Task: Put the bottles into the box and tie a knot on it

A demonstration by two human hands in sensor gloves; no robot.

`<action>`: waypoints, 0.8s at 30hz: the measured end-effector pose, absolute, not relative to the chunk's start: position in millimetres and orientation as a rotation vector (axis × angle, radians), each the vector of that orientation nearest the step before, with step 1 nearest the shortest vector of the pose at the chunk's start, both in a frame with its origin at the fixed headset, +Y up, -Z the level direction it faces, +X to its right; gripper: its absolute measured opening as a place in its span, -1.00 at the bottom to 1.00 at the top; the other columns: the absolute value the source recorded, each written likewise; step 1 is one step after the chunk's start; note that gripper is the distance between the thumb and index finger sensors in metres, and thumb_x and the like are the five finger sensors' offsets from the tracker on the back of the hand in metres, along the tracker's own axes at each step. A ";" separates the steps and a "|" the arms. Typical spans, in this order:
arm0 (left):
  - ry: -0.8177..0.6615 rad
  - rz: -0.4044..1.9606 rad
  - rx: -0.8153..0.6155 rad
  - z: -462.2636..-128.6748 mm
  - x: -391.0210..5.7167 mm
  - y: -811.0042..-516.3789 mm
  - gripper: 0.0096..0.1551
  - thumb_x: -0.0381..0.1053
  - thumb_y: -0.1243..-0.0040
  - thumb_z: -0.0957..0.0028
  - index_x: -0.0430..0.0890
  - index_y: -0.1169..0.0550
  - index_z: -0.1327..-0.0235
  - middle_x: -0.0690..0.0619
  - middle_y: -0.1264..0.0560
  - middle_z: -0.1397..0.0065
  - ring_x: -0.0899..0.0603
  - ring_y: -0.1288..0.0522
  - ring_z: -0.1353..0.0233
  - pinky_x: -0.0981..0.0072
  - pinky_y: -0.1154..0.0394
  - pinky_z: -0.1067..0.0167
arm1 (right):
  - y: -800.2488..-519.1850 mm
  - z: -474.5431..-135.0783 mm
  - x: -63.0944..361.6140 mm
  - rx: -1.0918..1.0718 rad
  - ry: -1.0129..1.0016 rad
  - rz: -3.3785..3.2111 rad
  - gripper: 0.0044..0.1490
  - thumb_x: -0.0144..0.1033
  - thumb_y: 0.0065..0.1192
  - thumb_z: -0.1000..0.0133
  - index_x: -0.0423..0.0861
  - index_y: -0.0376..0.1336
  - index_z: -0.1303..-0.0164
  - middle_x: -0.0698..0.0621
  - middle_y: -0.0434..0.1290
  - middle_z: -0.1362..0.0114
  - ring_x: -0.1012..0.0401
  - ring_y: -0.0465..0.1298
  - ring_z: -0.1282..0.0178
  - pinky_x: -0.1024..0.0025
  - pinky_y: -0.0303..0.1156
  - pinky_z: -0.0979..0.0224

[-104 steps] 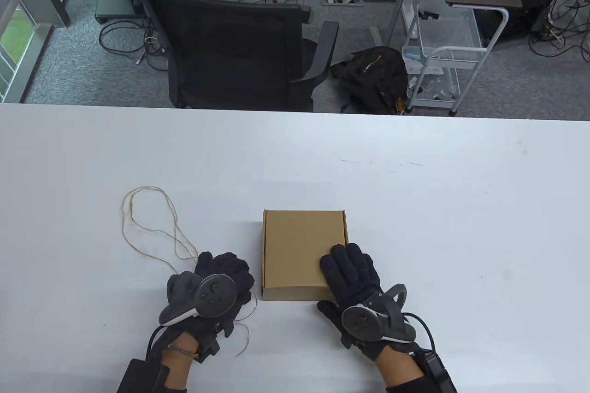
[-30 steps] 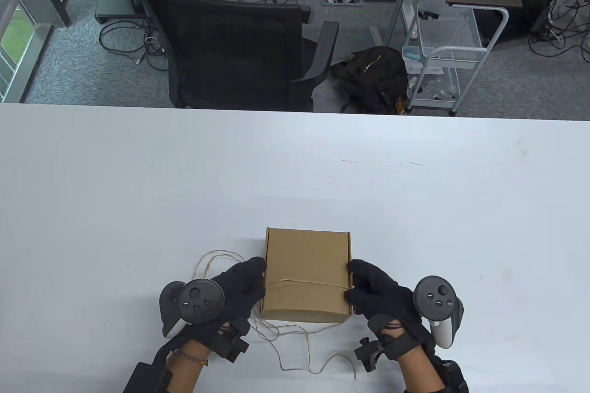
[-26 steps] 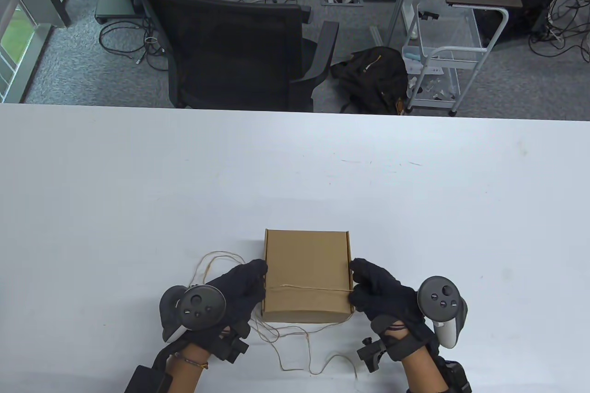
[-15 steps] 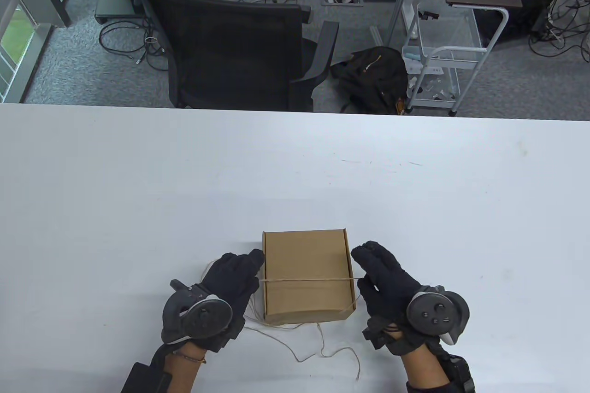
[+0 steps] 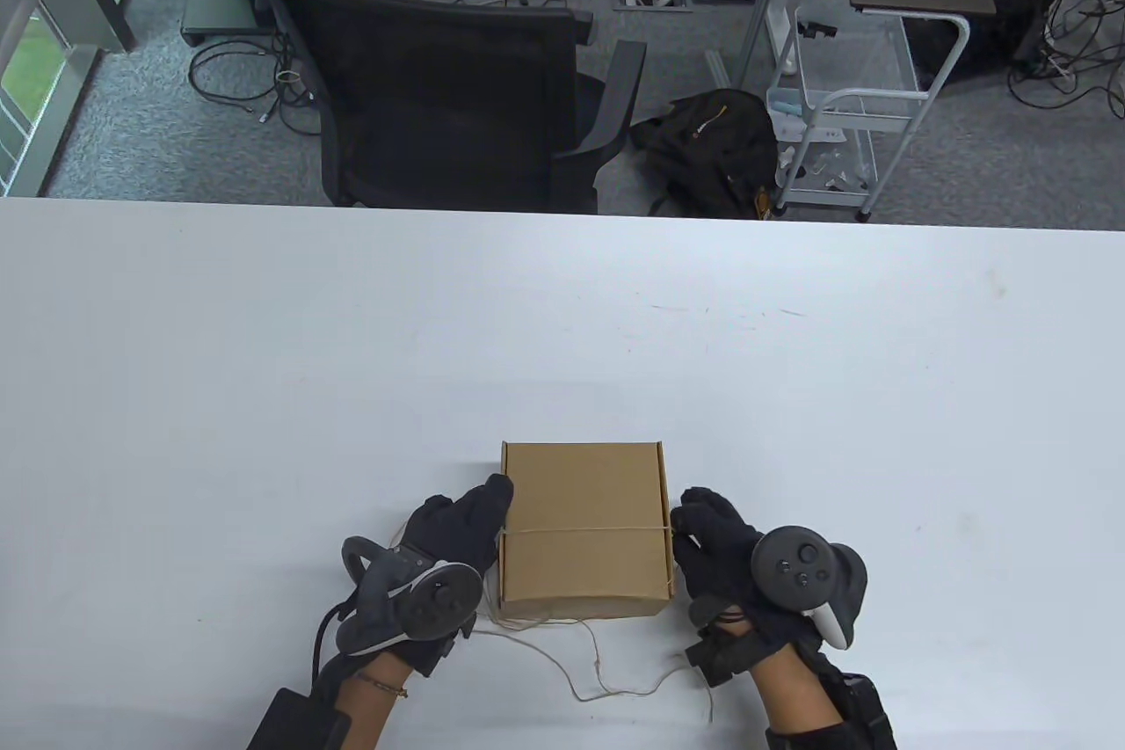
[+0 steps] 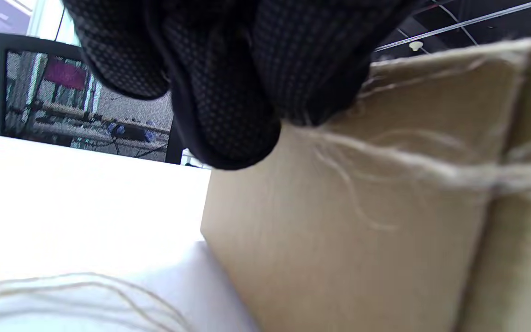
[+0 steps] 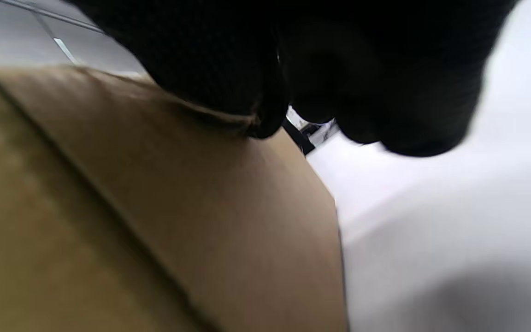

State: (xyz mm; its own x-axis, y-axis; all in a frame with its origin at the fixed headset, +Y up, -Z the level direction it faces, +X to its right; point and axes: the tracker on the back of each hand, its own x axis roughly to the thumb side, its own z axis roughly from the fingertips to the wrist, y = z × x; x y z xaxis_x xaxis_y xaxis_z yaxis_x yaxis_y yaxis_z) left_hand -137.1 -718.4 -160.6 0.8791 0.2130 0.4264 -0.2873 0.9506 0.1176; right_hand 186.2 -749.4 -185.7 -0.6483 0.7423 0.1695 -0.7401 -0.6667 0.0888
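A closed brown cardboard box (image 5: 583,495) lies near the table's front edge. No bottles show. A thin jute string (image 5: 584,531) runs taut across its lid from left to right. My left hand (image 5: 482,514) pinches the string at the box's left edge; in the left wrist view the string (image 6: 431,168) comes out from under the fingertips (image 6: 228,115) against the box (image 6: 339,240). My right hand (image 5: 694,526) holds the string at the right edge, its fingers (image 7: 210,60) curled onto the box (image 7: 155,221) top rim.
Loose string tails (image 5: 602,671) curl on the white table (image 5: 562,328) in front of the box, between my wrists. A black office chair (image 5: 439,91) and a white wire cart (image 5: 844,108) stand beyond the far edge.
The string, earlier coiled on the table at the left, now crosses the box lid. Over the last second both hands slid it farther up the lid and drew in against the box's sides.
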 end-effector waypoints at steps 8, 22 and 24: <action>-0.381 0.201 0.210 -154.8 -135.6 -712.2 -0.08 -0.12 -0.53 0.08 -0.13 -0.37 -0.60 0.00 -0.77 -0.18 -0.13 -0.78 0.01 -0.32 -0.53 -0.32 | -758.8 -186.4 203.9 0.025 0.058 2.021 -0.50 -0.42 0.36 -0.03 -0.22 0.37 -0.18 -0.19 0.68 -0.02 -0.06 0.71 0.11 0.21 0.76 0.23; -0.316 0.347 0.124 -163.5 -154.2 -719.2 -0.26 -0.06 -0.51 0.05 -0.11 -0.52 -0.45 -0.05 -0.74 -0.19 -0.27 -0.71 -0.20 -0.54 -0.33 -0.36 | -738.0 -188.4 205.2 0.261 0.308 2.248 -0.54 -0.38 0.50 0.03 -0.19 0.56 -0.05 -0.15 0.56 -0.07 -0.10 0.54 -0.02 0.07 0.56 0.03; -0.317 0.333 0.126 -162.9 -153.1 -719.9 -0.29 -0.04 -0.50 0.05 -0.09 -0.54 -0.43 -0.04 -0.74 -0.18 -0.26 -0.72 -0.19 -0.54 -0.33 -0.37 | -739.2 -188.6 206.9 0.233 0.226 2.231 -0.54 -0.34 0.45 0.01 -0.18 0.55 -0.06 -0.22 0.47 -0.27 -0.21 0.44 -0.24 -0.08 0.50 -0.17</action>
State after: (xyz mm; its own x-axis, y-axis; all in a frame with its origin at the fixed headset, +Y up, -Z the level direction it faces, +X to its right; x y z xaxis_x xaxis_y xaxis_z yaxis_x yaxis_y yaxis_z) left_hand -153.1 -719.9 -162.9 0.8964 0.3006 0.3257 -0.3397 0.9380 0.0693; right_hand 206.9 -739.2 -188.6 -0.6144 0.7839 0.0893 -0.7502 -0.6155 0.2416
